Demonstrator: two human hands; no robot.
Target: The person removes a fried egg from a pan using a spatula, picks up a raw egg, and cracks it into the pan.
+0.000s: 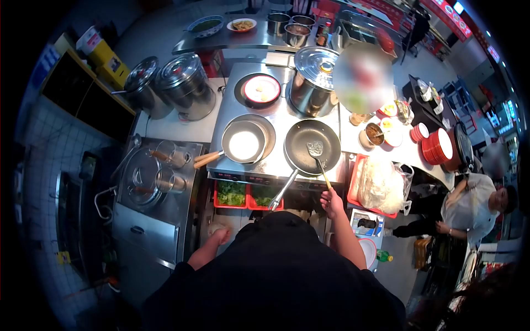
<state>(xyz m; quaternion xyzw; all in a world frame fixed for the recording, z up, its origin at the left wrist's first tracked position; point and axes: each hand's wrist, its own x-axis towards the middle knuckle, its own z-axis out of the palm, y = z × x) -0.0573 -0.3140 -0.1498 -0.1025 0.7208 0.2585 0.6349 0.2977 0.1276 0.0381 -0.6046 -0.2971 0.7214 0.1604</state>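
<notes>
My right hand (332, 203) is closed around the light handle of a slotted spatula (315, 149). The spatula's blade rests in a dark frying pan (298, 156) on the steel stove, and the pan's metal handle points down toward me. My left hand (221, 235) hangs low on the left, beside the counter front, with its fingers curled. Whether it holds anything is too small to tell. Left of the pan sits a bright pot (243, 142) with wooden handles. Behind it, a white plate with a red rim (261, 89) lies on another burner.
Tall lidded pots (313, 83) stand at the back and left (185, 88). Red trays of greens (232, 194) are below the stove edge. On the right are a bag in a red tray (380, 185), a sauce pot (373, 134) and stacked red dishes (436, 147). A person (475, 207) stands farther right.
</notes>
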